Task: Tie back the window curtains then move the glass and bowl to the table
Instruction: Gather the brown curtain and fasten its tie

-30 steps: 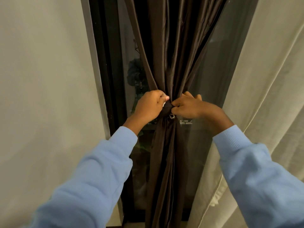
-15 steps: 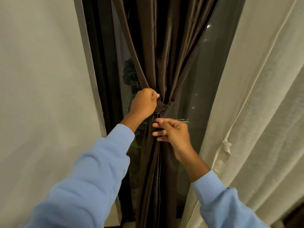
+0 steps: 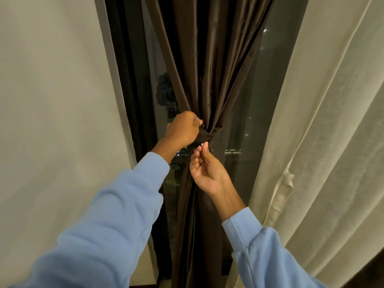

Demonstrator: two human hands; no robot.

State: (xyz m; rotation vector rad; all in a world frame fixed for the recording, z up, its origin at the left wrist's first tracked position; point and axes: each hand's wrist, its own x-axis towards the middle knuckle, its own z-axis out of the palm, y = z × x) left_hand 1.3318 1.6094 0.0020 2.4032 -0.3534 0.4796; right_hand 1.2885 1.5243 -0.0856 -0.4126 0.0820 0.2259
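Curtain step in hand: the left hand (image 3: 182, 129) curls tight on the tie-back (image 3: 204, 136) cinching the brown curtain (image 3: 209, 69) mid-window. The right hand (image 3: 205, 171) sits just below, fingers loose, tips touching the band's underside. Next, I reckon: fasten that band firmly. Glass and bowl aren't in view.

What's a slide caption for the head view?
Left hand grips the dark brown fabric tieback cinching the glossy brown curtain; right hand reaches it from below.
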